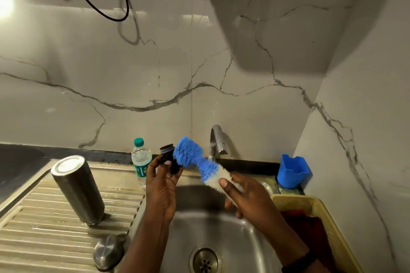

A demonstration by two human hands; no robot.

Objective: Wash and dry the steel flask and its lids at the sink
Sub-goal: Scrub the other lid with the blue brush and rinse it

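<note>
The steel flask (78, 188) stands upside down on the ribbed draining board (40, 228), left of the sink. A steel outer lid (108, 252) lies dome-up on the board near the front edge. My left hand (160, 186) holds the black inner stopper lid (169, 159) above the sink basin (213, 228). My right hand (246, 197) grips the white end of a blue and white bottle brush (195, 162). The brush's blue bristles press against the stopper.
A tap (216, 142) rises behind the basin, with the drain (205, 261) below. A small plastic water bottle (140, 159) stands at the back. A blue holder (291, 172) sits right of the tap, and a yellow basket (321, 217) with red cloth is further right.
</note>
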